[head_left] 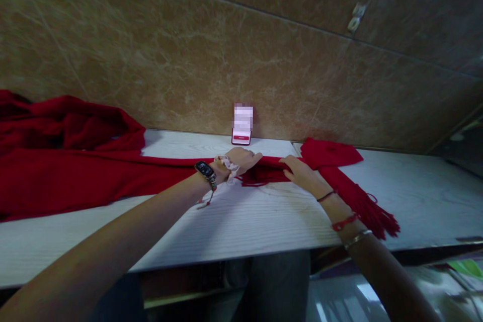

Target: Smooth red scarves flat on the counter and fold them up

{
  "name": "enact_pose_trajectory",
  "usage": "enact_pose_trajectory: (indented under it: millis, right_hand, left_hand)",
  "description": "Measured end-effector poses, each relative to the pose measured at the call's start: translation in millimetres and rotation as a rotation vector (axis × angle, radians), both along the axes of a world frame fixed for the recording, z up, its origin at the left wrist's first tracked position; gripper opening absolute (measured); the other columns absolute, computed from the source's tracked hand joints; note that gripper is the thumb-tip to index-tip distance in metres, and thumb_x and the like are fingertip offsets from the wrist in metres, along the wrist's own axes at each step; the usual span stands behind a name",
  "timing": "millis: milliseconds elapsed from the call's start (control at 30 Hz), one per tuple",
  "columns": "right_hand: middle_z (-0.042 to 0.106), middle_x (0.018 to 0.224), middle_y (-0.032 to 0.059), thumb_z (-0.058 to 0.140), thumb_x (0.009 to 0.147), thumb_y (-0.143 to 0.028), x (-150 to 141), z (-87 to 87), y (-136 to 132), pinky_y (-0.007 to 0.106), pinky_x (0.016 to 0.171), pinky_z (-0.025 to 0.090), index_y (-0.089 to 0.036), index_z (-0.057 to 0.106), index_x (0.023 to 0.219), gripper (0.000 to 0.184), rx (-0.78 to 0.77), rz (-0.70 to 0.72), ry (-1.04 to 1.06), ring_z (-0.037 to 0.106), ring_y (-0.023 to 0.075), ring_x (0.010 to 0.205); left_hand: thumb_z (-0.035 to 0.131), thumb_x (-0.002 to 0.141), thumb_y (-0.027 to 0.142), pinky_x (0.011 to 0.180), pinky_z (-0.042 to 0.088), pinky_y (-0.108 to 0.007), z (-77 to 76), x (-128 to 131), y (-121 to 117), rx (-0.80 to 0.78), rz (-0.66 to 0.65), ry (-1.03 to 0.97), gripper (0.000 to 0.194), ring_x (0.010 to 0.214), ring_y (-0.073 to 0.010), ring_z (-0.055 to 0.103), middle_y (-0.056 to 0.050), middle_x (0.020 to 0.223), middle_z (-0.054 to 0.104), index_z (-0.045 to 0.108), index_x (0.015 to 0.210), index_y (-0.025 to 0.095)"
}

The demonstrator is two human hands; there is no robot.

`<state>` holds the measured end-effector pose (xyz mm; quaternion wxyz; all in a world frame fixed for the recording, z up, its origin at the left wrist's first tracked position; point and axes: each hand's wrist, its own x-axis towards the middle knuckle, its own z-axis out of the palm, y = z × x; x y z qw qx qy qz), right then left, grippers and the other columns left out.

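Observation:
A long red scarf stretches lengthwise over a white wood-grain table. My left hand, with a watch and a pale scrunchie at the wrist, is closed on the scarf's far edge, its fingers mostly hidden under the palm. To its right, my right hand pinches the same strip between thumb and fingers. Between the two hands the cloth is narrow and folded, and a few loose strands hang at its near side. Just past my right hand, a fringe of red tassels slants toward the table's front edge.
A phone with a lit screen leans against the brown marbled wall behind the table. Bunched red cloth is heaped at the back left. A flat folded red piece lies behind the tassels.

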<state>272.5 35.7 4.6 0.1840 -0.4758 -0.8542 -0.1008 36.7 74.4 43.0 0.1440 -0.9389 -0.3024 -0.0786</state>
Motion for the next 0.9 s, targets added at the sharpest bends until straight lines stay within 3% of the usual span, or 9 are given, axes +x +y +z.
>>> enact_pose_trajectory:
  millis: [133, 233, 400, 533, 667, 900]
  right_hand:
    - [0.057, 0.093, 0.0092, 0.049, 0.071, -0.005, 2, 2.0, -5, 0.034, 0.078, 0.046, -0.016, 0.053, 0.098, 0.029, 0.059, -0.139, -0.119, 0.054, 0.0216, 0.088]
    - [0.06, 0.089, 0.0086, 0.045, 0.069, 0.0, 14, -0.1, -7, 0.032, 0.078, 0.046, -0.018, 0.055, 0.094, 0.033, 0.091, -0.208, -0.114, 0.056, 0.0213, 0.086]
    - [0.064, 0.087, 0.0099, 0.038, 0.074, -0.002, 27, -6.7, -5, 0.034, 0.08, 0.047, -0.017, 0.058, 0.093, 0.031, 0.127, -0.158, -0.093, 0.058, 0.0218, 0.084]
    - [0.065, 0.091, 0.0105, 0.035, 0.077, -0.003, 30, -6.0, -4, 0.036, 0.082, 0.046, -0.016, 0.058, 0.101, 0.035, 0.141, -0.126, -0.112, 0.059, 0.0219, 0.086]
    - [0.064, 0.093, 0.0127, 0.039, 0.077, -0.005, 37, -3.4, -10, 0.036, 0.081, 0.046, -0.012, 0.056, 0.106, 0.035, 0.159, -0.145, -0.179, 0.058, 0.0234, 0.086]
    - [0.065, 0.085, 0.0094, 0.039, 0.075, -0.004, 54, -5.8, -15, 0.033, 0.078, 0.049, -0.016, 0.062, 0.09, 0.03, 0.164, -0.155, -0.115, 0.059, 0.0211, 0.083]
  left_hand:
    - [0.039, 0.085, 0.011, 0.056, 0.045, -0.03, 4.9, 2, -5, 0.076, 0.018, 0.19, 0.021, 0.07, -0.0224, 0.061, -0.009, 0.075, 0.062, 0.051, 0.103, 0.011]
    - [0.034, 0.088, 0.012, 0.058, 0.046, -0.032, 1.0, 6, -9, 0.119, 0.022, 0.201, 0.022, 0.075, -0.0239, 0.061, -0.011, 0.077, 0.062, 0.051, 0.101, 0.01]
    - [0.033, 0.089, 0.01, 0.058, 0.047, -0.03, -9.3, 15, -16, 0.121, -0.001, 0.138, 0.023, 0.084, -0.0225, 0.059, -0.014, 0.092, 0.059, 0.055, 0.097, 0.01]
    - [0.036, 0.088, 0.011, 0.058, 0.045, -0.029, -11.4, 18, -14, 0.144, -0.016, 0.154, 0.022, 0.078, -0.0217, 0.06, -0.012, 0.077, 0.06, 0.058, 0.092, 0.009]
    - [0.037, 0.087, 0.01, 0.057, 0.044, -0.029, -8.4, 14, -11, 0.18, -0.05, 0.172, 0.022, 0.075, -0.0218, 0.06, -0.012, 0.074, 0.061, 0.06, 0.089, 0.009]
    - [0.04, 0.085, 0.009, 0.056, 0.044, -0.028, -12.9, 8, -14, 0.171, -0.094, 0.168, 0.02, 0.071, -0.0204, 0.06, -0.011, 0.071, 0.06, 0.06, 0.085, 0.009]
